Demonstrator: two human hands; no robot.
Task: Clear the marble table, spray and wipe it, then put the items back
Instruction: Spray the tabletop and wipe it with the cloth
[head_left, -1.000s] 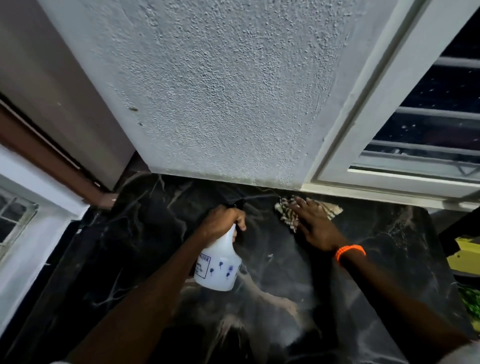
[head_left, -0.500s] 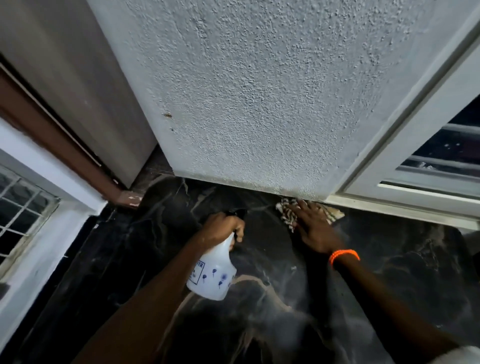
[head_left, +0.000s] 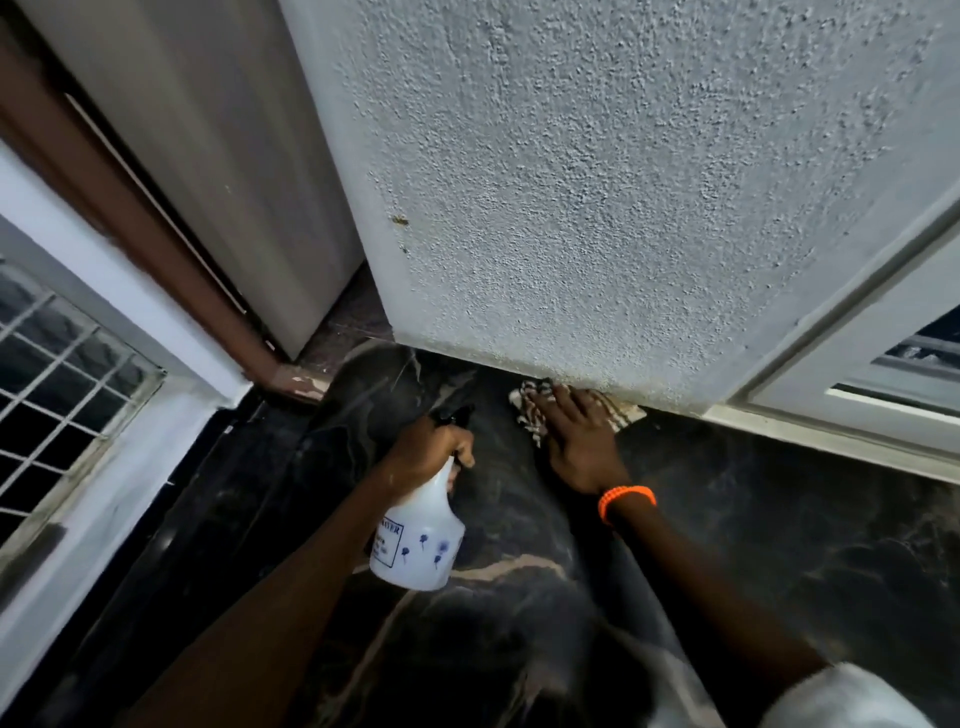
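Observation:
The black marble table (head_left: 779, 545) with pale veins fills the lower part of the view. My left hand (head_left: 431, 449) grips the neck of a white spray bottle (head_left: 418, 540) with blue flower prints, held tilted above the marble. My right hand (head_left: 579, 441), with an orange bracelet at the wrist, lies flat with spread fingers on a striped cloth (head_left: 530, 410). The cloth is pressed onto the marble right where it meets the wall. Most of the cloth is hidden under my hand.
A rough white wall (head_left: 597, 208) rises straight behind the table. A window frame (head_left: 831, 415) runs along the right. At the left are a brown door frame (head_left: 156, 249) and a barred window (head_left: 57, 384).
My right hand has slid the cloth a little further left along the wall. The view has turned left, so the right window has mostly left the frame. The bottle stays in my left hand.

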